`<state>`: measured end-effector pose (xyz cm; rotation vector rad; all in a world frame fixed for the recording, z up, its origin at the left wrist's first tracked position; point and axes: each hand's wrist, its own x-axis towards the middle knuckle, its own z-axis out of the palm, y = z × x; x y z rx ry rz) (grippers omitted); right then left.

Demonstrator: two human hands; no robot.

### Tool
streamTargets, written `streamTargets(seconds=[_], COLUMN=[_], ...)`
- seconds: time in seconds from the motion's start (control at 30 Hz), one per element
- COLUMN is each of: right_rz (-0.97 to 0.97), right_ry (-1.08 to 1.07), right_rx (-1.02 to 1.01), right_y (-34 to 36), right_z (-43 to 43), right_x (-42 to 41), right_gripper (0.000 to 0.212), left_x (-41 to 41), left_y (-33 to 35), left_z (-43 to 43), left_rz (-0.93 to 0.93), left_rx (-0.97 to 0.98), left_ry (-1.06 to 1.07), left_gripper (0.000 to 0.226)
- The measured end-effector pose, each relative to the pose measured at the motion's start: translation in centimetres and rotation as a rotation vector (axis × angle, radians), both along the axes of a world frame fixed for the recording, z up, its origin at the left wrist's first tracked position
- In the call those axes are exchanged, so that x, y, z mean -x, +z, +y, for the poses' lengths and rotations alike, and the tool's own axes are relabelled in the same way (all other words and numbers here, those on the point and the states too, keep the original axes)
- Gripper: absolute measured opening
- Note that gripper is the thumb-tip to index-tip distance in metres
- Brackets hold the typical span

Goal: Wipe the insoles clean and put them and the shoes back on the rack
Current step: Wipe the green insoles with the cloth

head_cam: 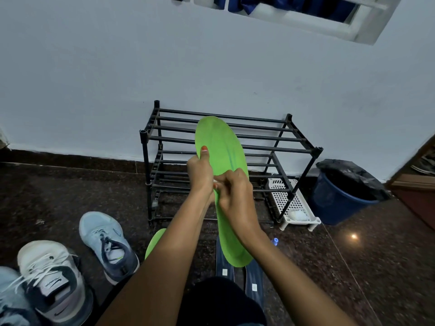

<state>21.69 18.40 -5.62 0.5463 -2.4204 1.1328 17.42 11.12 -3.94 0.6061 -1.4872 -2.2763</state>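
the insole [221, 147] is held before the rack [143, 137] (clear of the floor), pinched by the left hand [200, 171], thumb on top, and gripped at its middle by the right hand [233, 192].

- Dim, cool, even light; the wall [94, 78] reads grey-blue, with soft shadows
- One small bright glare spot on the polished floor [353, 236] at 4 o'clock
- Motion blur smears the shoe [9, 300] at 8 o'clock
- Wide-angle bending tilts the window frame [306, 17] at 1 o'clock; the centre is sharp
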Motion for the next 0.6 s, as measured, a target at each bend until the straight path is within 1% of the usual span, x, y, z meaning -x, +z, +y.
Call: streamTargets(seconds=[0.17,0.3,0.37,0.47,0.5,0.6], right_rz=[-0.024,0.014,0.048,0.016,-0.013,-0.086], right_ry=[-0.058,-0.107,-0.167,-0.291,-0.27,-0.116], right_rx=[-0.015,-0.037,-0.003,0.019,0.036,0.146], right_y=[0.4,0.2,0.2,0.7,0.9,1.6], right_z=[-0.1,-0.6,-0.4,0.3,0.6,1.2], right_x=[0.7,1.2,1.5,3.1,3.8,4.5], right_gripper=[0.008,0.008,0.008,0.008,0.007,0.005], left_x=[-0.1,-0.1,-0.2,-0.5,-0.4,-0.3], left_y=[0.1,0.5,0.6,0.5,0.4,0.6], left_z=[0.2,0.0,0.2,0.6,0.5,0.2], left_rz=[0.005,0.013,0.01,0.005,0.008,0.033], left_rx=[-0.013,-0.017,-0.034,-0.036,-0.034,-0.049], left_ry=[-0.015,-0.034,-0.052,-0.073,-0.072,-0.086], left_gripper=[0.033,0.031,0.029,0.025,0.026,0.031])
